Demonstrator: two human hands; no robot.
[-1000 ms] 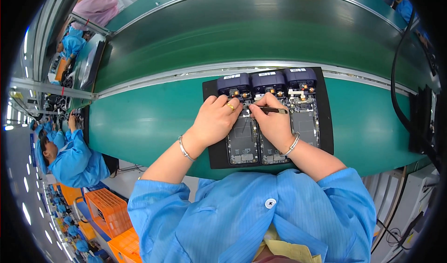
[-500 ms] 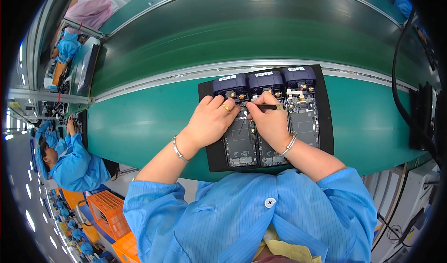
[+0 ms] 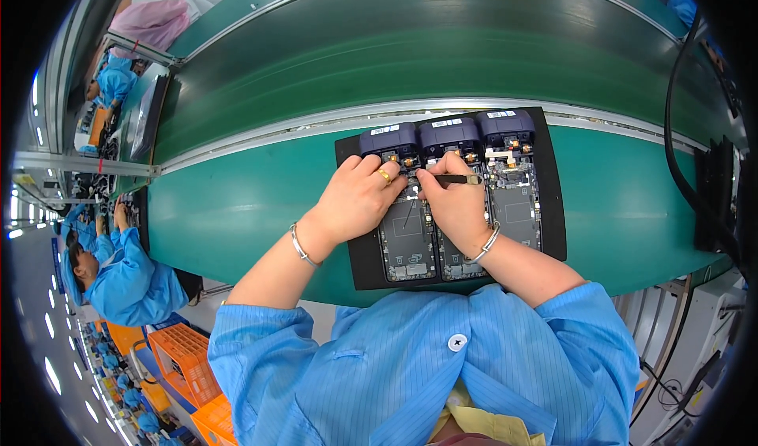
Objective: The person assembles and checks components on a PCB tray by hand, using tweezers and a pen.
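Three opened handheld electronic devices lie side by side, each with a bulky dark purple top end and a bare dark circuit board. My left hand bends over the upper part of the left device, fingers close together and tips against its parts; what they pinch, if anything, is hidden. In a pinch, my right hand holds slim black tweezers, pointing left toward the left device's upper board. My right hand covers much of the middle device. The right device lies untouched beside it.
A black mat under the devices rests on the green worktop. Beyond a metal rail runs a green conveyor belt. A black cable hangs at right. Orange crates stand at lower left, near a co-worker in blue.
Both hands stay over the left device. The rear end of the tweezers has turned slightly in my right hand. The devices and mat look almost unmoved.
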